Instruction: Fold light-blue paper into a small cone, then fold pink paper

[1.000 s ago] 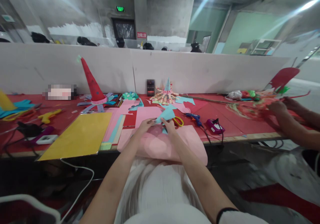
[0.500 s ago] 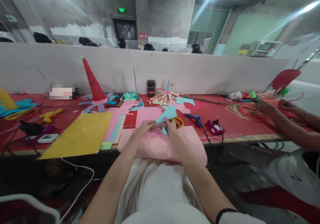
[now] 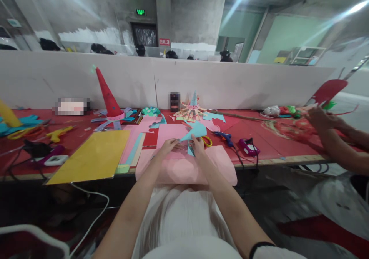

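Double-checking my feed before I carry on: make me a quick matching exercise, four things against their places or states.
1. Rolled paper
2. Red cone
3. Yellow sheet
4. Purple box

A. Overhanging the table's near edge
B. Right of the blue glue gun
C. Held in the right hand
D. Pink band around its base

Pairs: 1-C, 2-D, 3-A, 4-B.

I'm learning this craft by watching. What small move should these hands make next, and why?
Probably snug up the narrow tip of the blue paper cone with the left hand: its fingertips are right by that tip, while the right hand holds the cone nearer its wide end and could steady it. Whether the paper's edge is fastened, I can't tell.
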